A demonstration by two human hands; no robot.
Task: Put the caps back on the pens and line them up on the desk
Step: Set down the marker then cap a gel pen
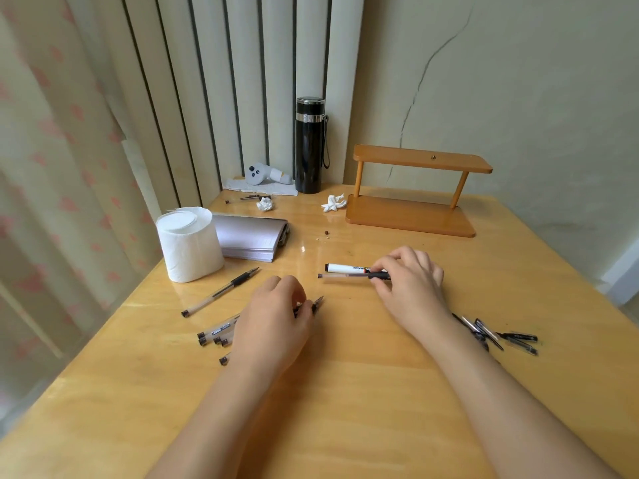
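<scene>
Wooden bench [345,392] under my view, tissue roll [188,243], notebook [250,236], flask [308,146], rack [411,216], loose pens [219,292], caps [501,335], crumpled tissues [333,202] lying on it

Two hands are seen: left hand [276,314] and right hand [409,276]. One uncapped gel pen [221,292] lies apart; one white marker [345,268] is counted. Pens bunched under the left hand and loose caps [508,337] overlap and cannot be counted exactly. Two crumpled tissues [333,203], one toilet roll [188,243], one flask [308,145], one wooden shelf [415,191].
</scene>
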